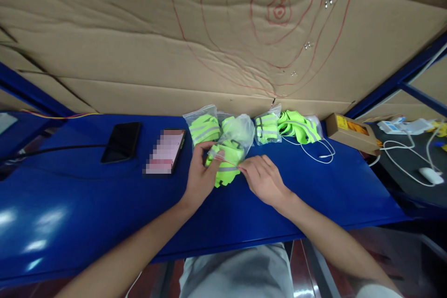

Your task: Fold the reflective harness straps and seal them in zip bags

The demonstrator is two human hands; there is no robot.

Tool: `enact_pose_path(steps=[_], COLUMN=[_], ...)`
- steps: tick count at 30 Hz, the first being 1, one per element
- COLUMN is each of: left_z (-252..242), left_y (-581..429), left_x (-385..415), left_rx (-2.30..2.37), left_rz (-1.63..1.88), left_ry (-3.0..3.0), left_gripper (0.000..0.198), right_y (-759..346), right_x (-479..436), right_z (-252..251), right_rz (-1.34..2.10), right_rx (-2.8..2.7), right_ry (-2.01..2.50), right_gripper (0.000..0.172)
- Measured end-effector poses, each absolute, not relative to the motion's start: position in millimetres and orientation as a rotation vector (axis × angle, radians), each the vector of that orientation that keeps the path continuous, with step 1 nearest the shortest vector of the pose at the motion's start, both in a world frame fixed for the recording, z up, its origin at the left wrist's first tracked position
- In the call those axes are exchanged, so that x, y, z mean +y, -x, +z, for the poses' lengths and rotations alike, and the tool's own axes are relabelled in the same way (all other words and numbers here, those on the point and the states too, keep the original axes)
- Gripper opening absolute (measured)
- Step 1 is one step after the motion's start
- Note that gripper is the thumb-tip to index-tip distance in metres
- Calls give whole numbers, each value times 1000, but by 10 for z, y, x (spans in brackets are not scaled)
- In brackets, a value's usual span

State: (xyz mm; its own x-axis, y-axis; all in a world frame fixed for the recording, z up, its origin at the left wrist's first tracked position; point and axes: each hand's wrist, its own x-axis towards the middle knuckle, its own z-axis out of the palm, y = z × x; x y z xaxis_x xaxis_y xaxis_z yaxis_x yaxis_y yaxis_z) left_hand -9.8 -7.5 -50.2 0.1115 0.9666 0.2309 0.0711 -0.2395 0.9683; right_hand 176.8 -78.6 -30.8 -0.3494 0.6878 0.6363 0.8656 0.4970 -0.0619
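A clear zip bag [243, 131] with a red line along its mouth lies over a folded neon-yellow reflective strap [226, 178]. My left hand [200, 177] is closed around the left side of the bag's mouth, its thumb in front. At the right end of the red line, my right hand [264, 179] pinches the bag's edge between thumb and fingers. Whether the strap is partly inside the bag is hard to tell. Just behind my left hand stands a filled bag of neon-yellow straps [205, 128].
More bagged neon straps [268, 128] and a loose-looking strap bundle [296, 125] lie against the cardboard panel [139, 93]. Two phones, one dark [121, 142] and one lit [165, 151], rest leftward on the blue table [139, 205]. A white cable [316, 160] and cardboard box [352, 132] are rightward.
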Motion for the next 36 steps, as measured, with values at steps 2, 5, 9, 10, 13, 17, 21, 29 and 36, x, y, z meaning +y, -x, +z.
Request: enact_pose_path(steps=[2, 5, 9, 10, 13, 17, 21, 29, 36], left_z=[-523, -500, -374, -341, -276, -269, -282, -325, -463], left_y=[57, 20, 39, 50, 80, 84, 65, 35, 33], left_x=[-91, -102, -106, -108, -117, -141, -169, -214, -151], left_rx=[1070, 1014, 933, 930, 911, 852, 844, 899, 1048], left_rz=[1313, 1240, 1080, 1060, 1032, 953, 925, 1188, 1338], left_ry=[-1446, -1260, -1018, -963, -834, -818, -836, -881, -978], left_gripper=[31, 34, 40, 40, 41, 43, 42, 34, 30], right_y=[-1744, -1751, -1829, -1846, -1867, -1844, -1839, -1779, -1535], right_x=[-774, -755, -734, -729, -725, -750, -780, -805, -836], right_z=[-324, -310, -243, -237, -268, -354, -375, -354, -486], right_rz=[-449, -508, -527, -490, -257, -55, -158, -405, 570], right_rx=[-2155, -2138, -2059, -2033, -1933, -1837, -1881, -2069, -1781], right_ry=[1255, 1237, 1242, 1251, 1273, 1232, 1149, 1112, 1258], right_gripper=[10, 4, 12, 17, 25, 22, 22, 7, 13])
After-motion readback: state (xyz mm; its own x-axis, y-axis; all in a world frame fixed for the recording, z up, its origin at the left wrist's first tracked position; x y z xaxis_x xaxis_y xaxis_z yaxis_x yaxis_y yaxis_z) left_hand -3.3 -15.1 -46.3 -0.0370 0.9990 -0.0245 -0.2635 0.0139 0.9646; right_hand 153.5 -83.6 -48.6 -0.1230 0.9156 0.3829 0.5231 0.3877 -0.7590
